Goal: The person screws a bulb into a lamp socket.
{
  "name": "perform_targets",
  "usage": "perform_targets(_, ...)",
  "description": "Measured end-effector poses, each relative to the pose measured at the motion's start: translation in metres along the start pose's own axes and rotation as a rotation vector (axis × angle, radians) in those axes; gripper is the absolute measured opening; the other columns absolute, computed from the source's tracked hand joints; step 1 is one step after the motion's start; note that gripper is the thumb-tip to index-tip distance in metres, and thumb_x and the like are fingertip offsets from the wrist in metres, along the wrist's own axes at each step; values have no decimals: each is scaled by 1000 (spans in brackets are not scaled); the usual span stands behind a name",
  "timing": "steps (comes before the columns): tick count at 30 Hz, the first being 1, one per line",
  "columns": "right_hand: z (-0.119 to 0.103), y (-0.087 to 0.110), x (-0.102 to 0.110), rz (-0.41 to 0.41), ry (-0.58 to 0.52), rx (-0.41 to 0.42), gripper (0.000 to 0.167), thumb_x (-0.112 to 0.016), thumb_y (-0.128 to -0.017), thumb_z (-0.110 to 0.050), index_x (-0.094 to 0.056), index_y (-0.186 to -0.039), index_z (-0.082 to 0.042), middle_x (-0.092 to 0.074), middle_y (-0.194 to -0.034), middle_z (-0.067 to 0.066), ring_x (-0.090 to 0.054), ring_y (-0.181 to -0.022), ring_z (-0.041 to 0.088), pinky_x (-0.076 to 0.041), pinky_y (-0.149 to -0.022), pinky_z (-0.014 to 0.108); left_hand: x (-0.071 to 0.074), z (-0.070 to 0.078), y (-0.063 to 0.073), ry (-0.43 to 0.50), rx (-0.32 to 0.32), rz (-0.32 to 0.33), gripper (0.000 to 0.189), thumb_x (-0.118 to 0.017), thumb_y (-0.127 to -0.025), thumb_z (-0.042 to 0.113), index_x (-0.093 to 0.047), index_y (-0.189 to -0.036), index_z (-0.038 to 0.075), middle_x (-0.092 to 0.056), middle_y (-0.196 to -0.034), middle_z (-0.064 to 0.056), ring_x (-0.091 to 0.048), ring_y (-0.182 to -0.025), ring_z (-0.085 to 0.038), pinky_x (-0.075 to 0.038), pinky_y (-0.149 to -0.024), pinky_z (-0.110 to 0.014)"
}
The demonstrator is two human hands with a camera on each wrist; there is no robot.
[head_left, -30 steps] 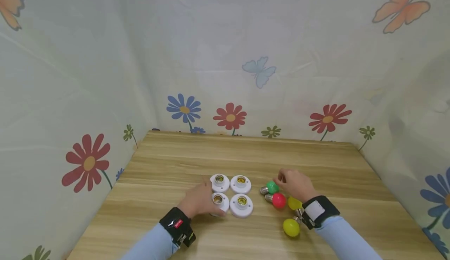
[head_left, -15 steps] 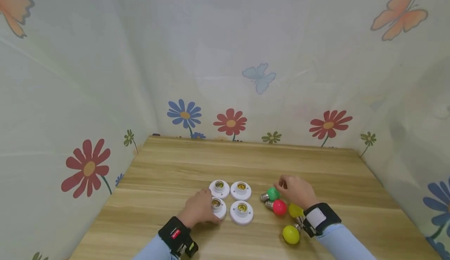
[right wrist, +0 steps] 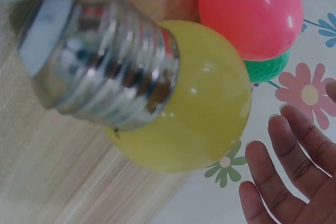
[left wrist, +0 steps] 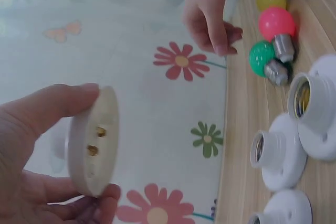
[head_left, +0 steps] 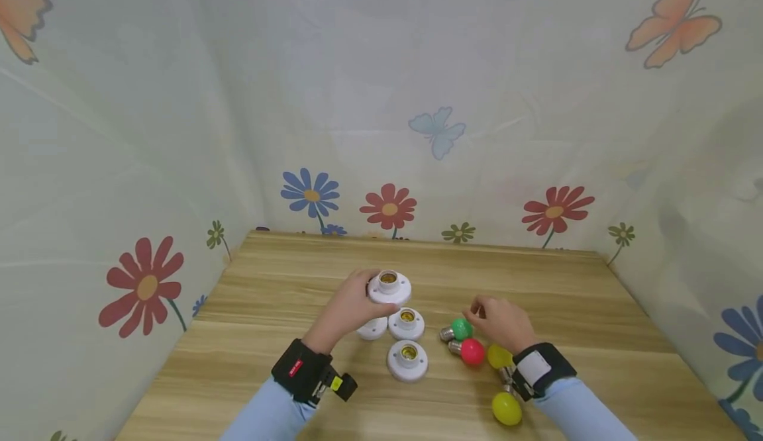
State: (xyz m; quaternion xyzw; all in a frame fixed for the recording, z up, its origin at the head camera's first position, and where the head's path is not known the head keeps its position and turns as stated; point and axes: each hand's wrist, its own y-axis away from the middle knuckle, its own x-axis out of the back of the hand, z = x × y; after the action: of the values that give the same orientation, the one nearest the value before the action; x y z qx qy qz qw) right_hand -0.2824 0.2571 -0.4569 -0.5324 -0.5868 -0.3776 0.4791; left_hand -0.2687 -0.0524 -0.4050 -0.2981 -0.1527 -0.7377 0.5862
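Biggest worry for me is a drop. The white lamp holder (head_left: 389, 290) is up off the table (head_left: 477, 269), held only by its rim, so if that pinch loosens or the disc twists, I reckon it could slip and clonk onto the holders underneath: the middle holder (head_left: 406, 325), the left holder (head_left: 372, 329) half behind the hand, maybe the near holder (head_left: 408, 363) too.

Other thing: bulbs are round and lying loose. The right wristband (head_left: 545, 369) sits right by the upper yellow bulb (head_left: 499, 357) and the lower yellow bulb (head_left: 507, 410), so a careless drag of that arm might send one rolling.

Grip-wise, the left hand (head_left: 350, 305) pinches the holder across its edge, thumb one side, fingers the other, with the underside and its brass bits facing the left wrist camera. The right hand (head_left: 503, 322) hangs near the green bulb (head_left: 461, 328) and red bulb (head_left: 473, 352), fingers loosely bent and apart, nothing in them.
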Motion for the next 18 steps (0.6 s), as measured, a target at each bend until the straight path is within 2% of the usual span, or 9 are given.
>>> perform_targets(3,0,0,1,-1,3,-3,28,-63,-90,-40,-67,-94,-13,-59,-76,-1,-49,-62,15,-40,-53,27,-7,8,-9,57,-42,14,77,-83,-75,37,-50,-137,5,-56,-127,-12,-57,-112,-25,-51,-94,-41)
perform_targets(6,0,1,1,-2,3,-3,27,-63,-90,-40,-66,-93,-13,-58,-75,-1,-49,-61,15,-39,-52,27,-18,11,-16,86,-47,10,79,-83,-75,37,-49,-139,5,-55,-130,-12,-56,-114,-25,-51,-95,-40)
perform_targets(13,1,2,2,6,-1,-13,26,-64,-90,-40,-66,-90,-14,-58,-74,-1,-49,-61,15,-39,-52,26,-47,1,-32,29,-44,-17,83,-82,-74,41,-47,-141,7,-52,-134,-12,-53,-120,-26,-46,-101,-45)
perform_targets(18,1,6,6,-4,-8,-9,26,-64,-90,-40,-67,-91,-14,-59,-75,0,-50,-61,14,-41,-52,27,-58,-7,-36,49,-45,-19,83,-83,-74,40,-47,-141,8,-54,-129,-9,-54,-118,-25,-46,-100,-45)
